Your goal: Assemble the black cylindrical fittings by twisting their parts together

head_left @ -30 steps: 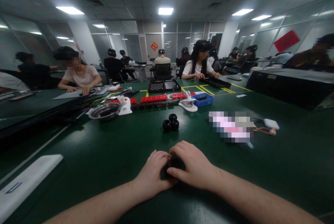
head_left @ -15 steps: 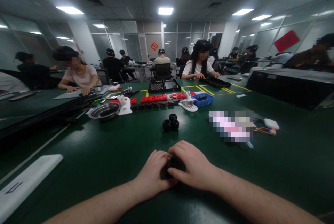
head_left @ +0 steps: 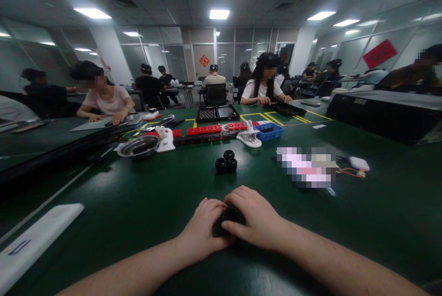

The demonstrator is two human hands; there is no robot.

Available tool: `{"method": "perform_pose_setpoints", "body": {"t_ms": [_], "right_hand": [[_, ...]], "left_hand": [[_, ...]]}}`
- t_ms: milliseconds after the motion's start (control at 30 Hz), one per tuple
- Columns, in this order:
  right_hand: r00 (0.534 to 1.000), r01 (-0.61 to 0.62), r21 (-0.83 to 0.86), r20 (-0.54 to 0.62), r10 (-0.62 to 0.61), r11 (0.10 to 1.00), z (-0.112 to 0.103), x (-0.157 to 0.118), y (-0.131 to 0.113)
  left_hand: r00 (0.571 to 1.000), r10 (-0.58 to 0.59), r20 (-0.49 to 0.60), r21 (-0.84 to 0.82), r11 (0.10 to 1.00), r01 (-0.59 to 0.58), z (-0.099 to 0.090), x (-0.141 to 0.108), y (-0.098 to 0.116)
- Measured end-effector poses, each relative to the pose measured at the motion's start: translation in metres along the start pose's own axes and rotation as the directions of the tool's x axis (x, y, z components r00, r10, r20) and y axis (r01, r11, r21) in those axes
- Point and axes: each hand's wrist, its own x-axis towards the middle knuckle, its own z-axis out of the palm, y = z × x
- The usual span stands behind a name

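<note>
Both of my hands are wrapped round a dark object low in the middle of the view; most of it is hidden by the fingers. My left hand curls round its left side, with the thumb along the near edge. From the right, my right hand closes over it with bent fingers and thumb. Beyond my hands, three round black parts stand together in a small cluster on the green table.
A metal bowl, white stands, red strips and a blue bin line the middle. At left lies a white slab; a large black box is at right. People sit across the table.
My hands and the dark object between them look almost the same as before. Across the table at left, a person's hand has shifted slightly.
</note>
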Motion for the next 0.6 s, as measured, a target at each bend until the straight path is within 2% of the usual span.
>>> {"method": "perform_pose_setpoints", "body": {"t_ms": [100,233,300,500,600], "right_hand": [[0.999,-0.039,-0.050,0.016,0.040,0.998,0.0011,0.0012,0.0012],[0.988,0.112,0.066,0.096,-0.118,0.992,-0.0014,0.0003,0.0002],[0.981,0.152,0.116,0.099,-0.164,0.982,-0.0025,-0.0006,-0.0007],[1.000,-0.009,0.004,0.011,0.009,1.000,0.0008,0.0004,0.0013],[0.999,0.000,-0.014,0.036,0.000,1.000,0.0015,0.0009,0.0021]], "left_hand": [[1.000,-0.004,0.007,-0.006,1.000,0.004,-0.0002,0.0005,0.0003],[1.000,-0.012,-0.009,-0.033,0.999,0.012,-0.0001,0.0004,0.0002],[1.000,-0.017,-0.010,-0.036,0.999,0.016,0.0002,0.0002,-0.0002],[1.000,-0.006,0.012,-0.017,1.000,0.007,-0.0002,0.0003,0.0008],[1.000,-0.007,0.010,-0.019,1.000,0.007,-0.0010,0.0001,0.0022]]}}
